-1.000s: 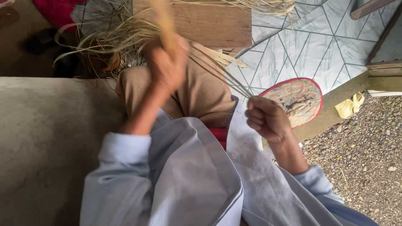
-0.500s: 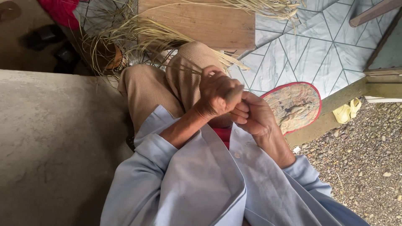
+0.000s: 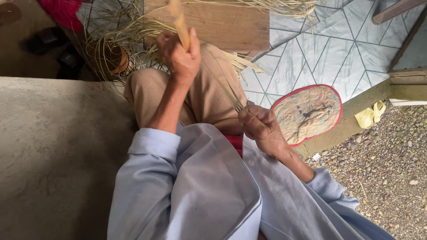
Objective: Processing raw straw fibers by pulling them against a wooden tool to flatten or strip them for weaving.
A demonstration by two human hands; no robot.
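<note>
Tiled floor [image 3: 329, 53] with a geometric line pattern fills 12 to 2 o'clock; a bare concrete slab [image 3: 53, 155] takes 7 to 10, gravel [image 3: 391, 169] at 4.

We see the left hand [image 3: 179, 55] raised at 12 o'clock, fingers clenched around a pale flat stick [image 3: 179, 22]; its upper end is blurred and cut off by the frame edge, so we can't tell what kind of tool it is. Right hand [image 3: 261, 129] sits at centre-right, fingers pinched on the lower ends of thin straw strands [image 3: 224, 84]. Strands run up and left from that pinch toward the left hand; where they end is hard to make out against the tan trousers [image 3: 209, 102].

More loose straw [image 3: 133, 35] is heaped at 11 o'clock, partly hiding a round brown object [image 3: 116, 58] we can't identify. Wooden board [image 3: 227, 24] at 12, top cut off. Red-rimmed woven fan [image 3: 307, 113] lies on the floor at 3, just beside the right hand. Small yellow item [image 3: 370, 114] near the step, too small to tell.
</note>
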